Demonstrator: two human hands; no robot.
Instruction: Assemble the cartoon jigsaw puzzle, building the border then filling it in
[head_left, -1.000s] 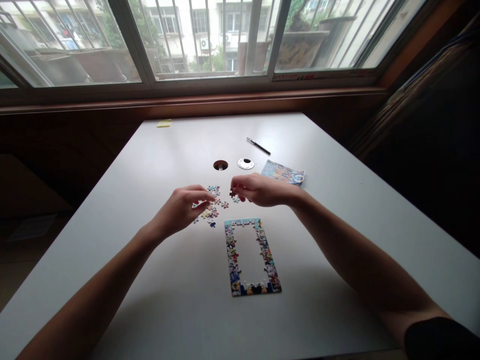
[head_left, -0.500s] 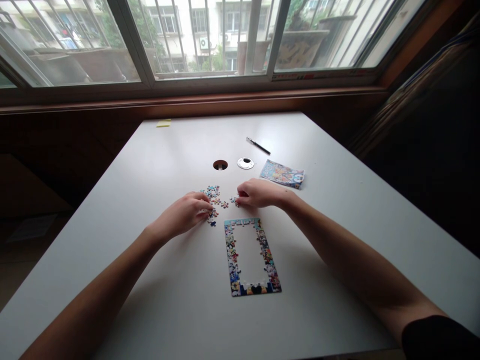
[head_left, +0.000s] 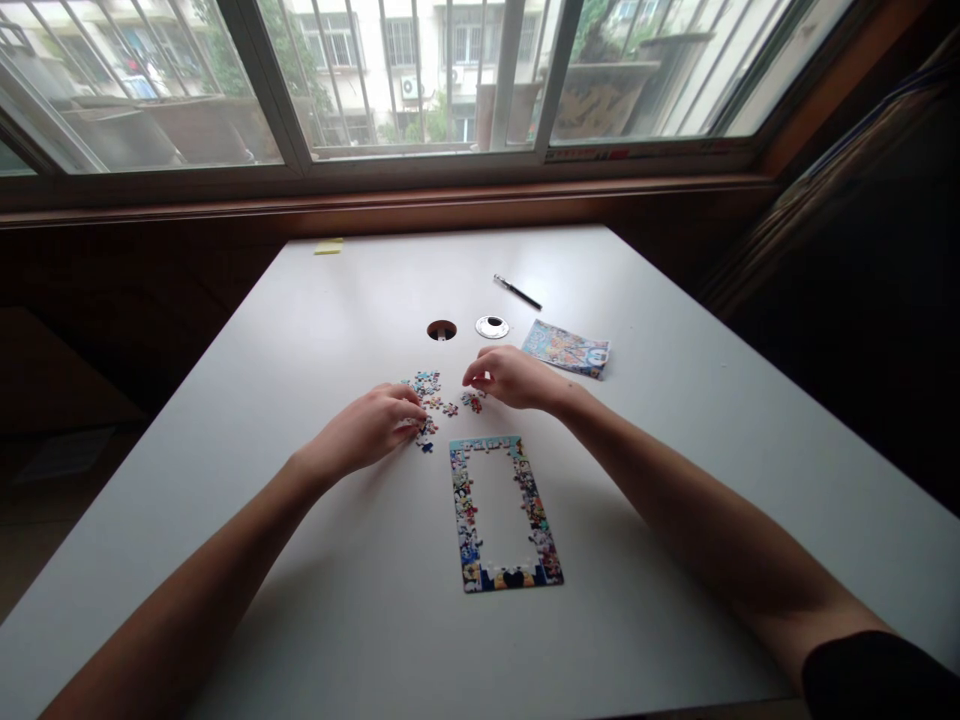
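A colourful jigsaw border frame (head_left: 504, 512) with a bare middle lies on the white table (head_left: 675, 420) in front of me. Just beyond it sits a small heap of loose puzzle pieces (head_left: 431, 398). My left hand (head_left: 373, 427) rests on the left side of the heap, fingers curled and pinched on pieces there. My right hand (head_left: 510, 379) hovers at the heap's right edge, fingertips pinched together just above a few pieces; what it holds is too small to name.
A printed puzzle picture card (head_left: 566, 348) lies right of my right hand. Farther back are a round cable hole (head_left: 441, 330), its white cap (head_left: 492, 326), a black pen (head_left: 517, 291) and a yellow sticky note (head_left: 328, 246). A window runs behind the table.
Both hands dropped from above the heap down to the table. The left hand settled on the pieces; the right hand touched down, then lifted slightly with its fingers pinched.
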